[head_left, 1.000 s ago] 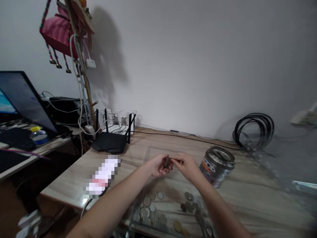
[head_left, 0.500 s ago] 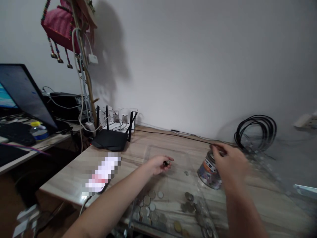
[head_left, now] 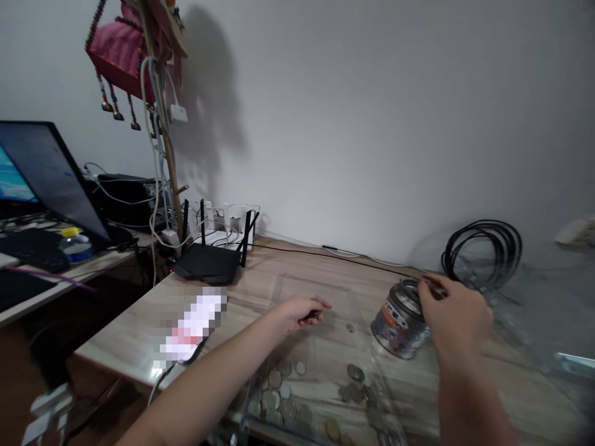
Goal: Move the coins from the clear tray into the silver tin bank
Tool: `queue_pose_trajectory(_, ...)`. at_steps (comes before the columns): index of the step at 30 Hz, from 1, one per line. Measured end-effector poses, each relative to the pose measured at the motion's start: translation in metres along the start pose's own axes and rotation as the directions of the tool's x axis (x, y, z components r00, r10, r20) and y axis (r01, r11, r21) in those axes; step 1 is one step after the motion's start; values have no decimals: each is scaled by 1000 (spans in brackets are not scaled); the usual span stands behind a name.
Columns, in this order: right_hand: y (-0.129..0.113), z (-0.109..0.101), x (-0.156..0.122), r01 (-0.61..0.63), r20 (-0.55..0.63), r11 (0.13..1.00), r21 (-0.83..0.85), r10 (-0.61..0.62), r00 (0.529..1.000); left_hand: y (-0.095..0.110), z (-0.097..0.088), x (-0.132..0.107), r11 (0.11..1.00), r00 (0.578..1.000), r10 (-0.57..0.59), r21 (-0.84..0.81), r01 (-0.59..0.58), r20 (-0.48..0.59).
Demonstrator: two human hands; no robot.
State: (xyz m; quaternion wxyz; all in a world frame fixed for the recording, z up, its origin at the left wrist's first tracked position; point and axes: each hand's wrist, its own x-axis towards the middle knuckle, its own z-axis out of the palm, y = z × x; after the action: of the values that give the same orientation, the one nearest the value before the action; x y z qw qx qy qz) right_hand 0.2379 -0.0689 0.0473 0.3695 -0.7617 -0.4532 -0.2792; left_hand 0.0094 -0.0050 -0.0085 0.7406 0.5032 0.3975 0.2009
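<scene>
My left hand [head_left: 300, 311] hovers over the clear plastic tray [head_left: 320, 291], its fingers curled around a small stack of coins [head_left: 312, 316]. My right hand [head_left: 453, 316] is at the top of the tin can money box [head_left: 397, 322], fingers pinched together over its lid slot; what they pinch is too small to make out. Several loose coins [head_left: 288, 396] lie inside the clear tray near me, and a single coin [head_left: 350, 327] lies beside the can.
A black router [head_left: 209, 260] with antennas stands at the back left of the wooden table [head_left: 139, 334]. A coil of black cable [head_left: 483, 251] leans against the wall at the right. A blurred flat object [head_left: 193, 328] lies on the table's left. A monitor [head_left: 41, 176] stands on the neighbouring desk.
My right hand left my left hand and moved right to the top of the can. My left hand has lowered slightly, still holding coins.
</scene>
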Motion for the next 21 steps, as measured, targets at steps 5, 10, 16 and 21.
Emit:
queue_pose_trajectory(5,-49,18,-35,291,220,842,454,-422,879,1,-2,3,987,999,-38,-157,36,-10)
queue_pose_trajectory(10,-81,36,-68,264,460,657,706,-709,534,-2,-4,12,971,999,-33,-234,38,25)
queue_pose_trajectory(16,-79,38,-71,213,501,649,731,-721,478,-2,-5,13,961,995,-74,-262,87,62)
queue_pose_trajectory(21,-72,32,-56,239,453,683,690,-666,593,-3,-8,14,950,995,-67,-302,86,72)
